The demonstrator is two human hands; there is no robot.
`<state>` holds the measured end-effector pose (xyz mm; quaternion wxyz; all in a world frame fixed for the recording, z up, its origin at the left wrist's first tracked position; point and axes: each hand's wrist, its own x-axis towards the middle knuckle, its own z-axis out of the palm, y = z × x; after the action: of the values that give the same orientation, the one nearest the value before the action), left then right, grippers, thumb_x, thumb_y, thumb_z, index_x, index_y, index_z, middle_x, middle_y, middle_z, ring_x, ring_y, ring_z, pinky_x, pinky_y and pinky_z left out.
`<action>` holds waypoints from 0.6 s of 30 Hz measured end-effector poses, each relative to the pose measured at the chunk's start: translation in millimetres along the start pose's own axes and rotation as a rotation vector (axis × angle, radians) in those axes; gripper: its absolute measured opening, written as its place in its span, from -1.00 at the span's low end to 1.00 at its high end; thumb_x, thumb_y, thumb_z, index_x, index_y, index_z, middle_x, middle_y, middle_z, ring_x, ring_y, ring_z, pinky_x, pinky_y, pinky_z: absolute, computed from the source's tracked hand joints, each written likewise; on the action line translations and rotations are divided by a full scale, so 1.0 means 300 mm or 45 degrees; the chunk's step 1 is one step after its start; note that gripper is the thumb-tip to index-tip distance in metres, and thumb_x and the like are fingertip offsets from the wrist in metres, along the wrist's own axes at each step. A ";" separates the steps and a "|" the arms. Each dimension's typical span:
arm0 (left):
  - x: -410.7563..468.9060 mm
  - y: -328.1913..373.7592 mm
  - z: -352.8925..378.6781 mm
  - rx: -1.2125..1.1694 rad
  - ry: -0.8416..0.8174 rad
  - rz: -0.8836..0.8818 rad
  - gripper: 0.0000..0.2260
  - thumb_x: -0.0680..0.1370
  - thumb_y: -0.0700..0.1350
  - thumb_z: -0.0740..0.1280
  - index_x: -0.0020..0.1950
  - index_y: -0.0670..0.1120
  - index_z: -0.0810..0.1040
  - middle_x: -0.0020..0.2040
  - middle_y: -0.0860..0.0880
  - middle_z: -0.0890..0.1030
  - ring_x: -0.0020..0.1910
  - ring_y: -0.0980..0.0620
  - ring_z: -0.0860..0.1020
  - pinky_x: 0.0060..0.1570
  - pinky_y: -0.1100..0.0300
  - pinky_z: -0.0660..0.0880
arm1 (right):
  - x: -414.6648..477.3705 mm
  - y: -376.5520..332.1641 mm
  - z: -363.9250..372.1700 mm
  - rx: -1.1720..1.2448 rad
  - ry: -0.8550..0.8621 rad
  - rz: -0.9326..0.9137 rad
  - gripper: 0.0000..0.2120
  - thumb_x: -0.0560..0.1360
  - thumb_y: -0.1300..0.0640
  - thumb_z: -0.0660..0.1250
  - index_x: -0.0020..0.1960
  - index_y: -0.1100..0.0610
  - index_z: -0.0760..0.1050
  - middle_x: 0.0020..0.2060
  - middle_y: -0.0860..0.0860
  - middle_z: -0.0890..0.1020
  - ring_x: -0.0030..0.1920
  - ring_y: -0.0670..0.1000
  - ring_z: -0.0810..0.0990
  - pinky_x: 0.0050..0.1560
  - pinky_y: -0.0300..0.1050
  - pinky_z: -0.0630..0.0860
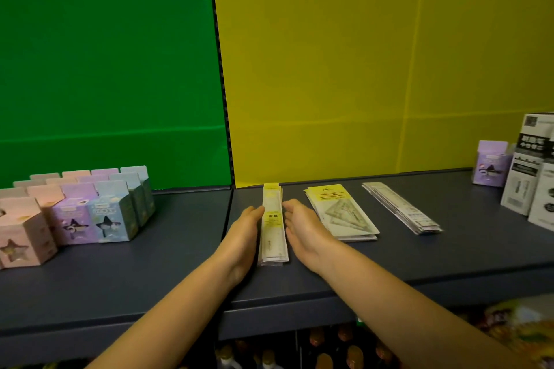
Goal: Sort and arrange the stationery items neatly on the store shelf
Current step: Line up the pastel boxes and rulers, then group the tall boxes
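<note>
— Head view, nearest first: what do we have at the shelf's front edge?

— Our two forearms cross the dark shelf [389, 260]. The left hand [244, 237] and right hand [305, 229] lie flat on edge, palms facing each other, pressed against the long sides of a narrow stack of packaged rulers [272, 225]. The hands are open, not curled around anything; they squeeze the stack between them.

— So which step are we on?

— We judge it as squaring up that stack, so the packs sit flush and point straight toward the back wall. The next move probably calls for an even push from both sides, then a tap on the near end, where a few lower packs jut out.

— And beyond the hands?

— Just right of the right hand lies a fanned pile of set-square packs [341, 213], uneven at its edges. Farther right sits a slanted pile of long grey packs [401, 208], well apart from us. Both look like they need the same straightening.

— To the left?

— Well left of the left hand stands a block of pastel star boxes [90, 213] in rows, already orderly. At the far right are one purple box [491, 165] and tall white cartons [530, 177].

— Anything we can't make out?

— Print on the packs is too blurred to read. The white cartons and the leftmost pink boxes are cut off by the frame, and the lower shelf shows only dim bottle tops.
</note>
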<state>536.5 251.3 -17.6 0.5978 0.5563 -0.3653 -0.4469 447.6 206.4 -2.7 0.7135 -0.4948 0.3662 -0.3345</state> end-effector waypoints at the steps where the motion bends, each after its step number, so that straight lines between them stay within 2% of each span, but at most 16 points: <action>1: 0.000 -0.011 0.006 -0.052 -0.003 -0.026 -0.68 0.59 -0.02 0.09 0.28 -0.11 0.39 0.22 -0.17 0.54 0.13 -0.09 0.55 0.08 0.03 0.50 | -0.002 0.007 0.010 0.018 0.001 0.007 -0.62 0.57 0.13 0.02 0.30 0.24 0.37 0.00 0.17 0.61 -0.08 0.08 0.59 -0.11 -0.05 0.51; 4: -0.021 -0.014 0.033 -0.106 0.007 -0.020 -0.61 0.60 -0.04 0.07 0.42 -0.09 0.25 0.30 -0.18 0.50 0.12 -0.10 0.55 -0.07 0.07 0.52 | -0.032 0.004 0.036 -0.069 0.001 0.011 -0.62 0.55 0.11 0.02 0.30 0.18 0.37 0.15 0.27 0.57 0.11 0.21 0.58 0.15 0.13 0.51; 6: -0.029 -0.001 0.037 -0.067 0.026 0.018 -0.61 0.60 -0.05 0.10 0.41 -0.12 0.25 0.31 -0.15 0.48 0.14 -0.08 0.53 -0.02 0.05 0.50 | -0.040 -0.004 0.019 -0.128 -0.033 -0.055 -0.63 0.55 0.14 0.04 0.32 0.20 0.34 0.17 0.19 0.55 0.16 0.13 0.54 0.25 0.06 0.45; 9: -0.045 0.033 0.029 0.213 0.155 0.216 -0.68 0.58 -0.10 0.17 0.34 -0.10 0.33 0.31 -0.05 0.46 0.23 0.01 0.45 0.23 0.10 0.37 | -0.081 -0.041 -0.036 -0.269 -0.043 -0.235 -0.64 0.57 0.25 0.08 0.35 0.20 0.30 0.09 0.01 0.45 0.15 -0.06 0.38 0.34 -0.10 0.27; 11: -0.061 0.061 0.036 0.364 0.167 0.394 -0.78 0.57 -0.16 0.20 0.22 -0.09 0.43 0.23 -0.06 0.51 0.14 0.08 0.47 0.13 0.29 0.39 | -0.110 -0.076 -0.091 -0.337 -0.029 -0.350 -0.61 0.56 0.28 0.11 0.38 0.18 0.29 0.22 0.02 0.45 0.21 -0.08 0.37 0.37 -0.14 0.27; 13: -0.078 0.094 0.063 0.426 0.115 0.526 -0.83 0.56 -0.19 0.21 0.14 -0.11 0.46 0.13 -0.07 0.55 0.03 0.11 0.49 -0.08 0.47 0.41 | -0.145 -0.114 -0.152 -0.386 -0.002 -0.455 -0.64 0.56 0.29 0.13 0.34 0.15 0.34 0.29 0.03 0.45 0.19 -0.10 0.41 0.27 -0.21 0.35; 18: -0.084 0.158 0.186 0.500 -0.076 0.679 -0.91 0.55 -0.21 0.23 -0.06 -0.06 0.51 -0.14 -0.02 0.58 -0.29 0.18 0.52 -0.30 0.47 0.44 | -0.234 -0.196 -0.376 -0.409 0.158 -0.620 -0.74 0.55 0.30 0.18 0.20 0.13 0.44 0.04 -0.04 0.57 0.06 -0.13 0.51 -0.02 -0.34 0.45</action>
<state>482.0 255.3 37.3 0.5641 0.5324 -0.5946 -0.2118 308.8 196.6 39.4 0.5012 -0.6533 0.3279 -0.4632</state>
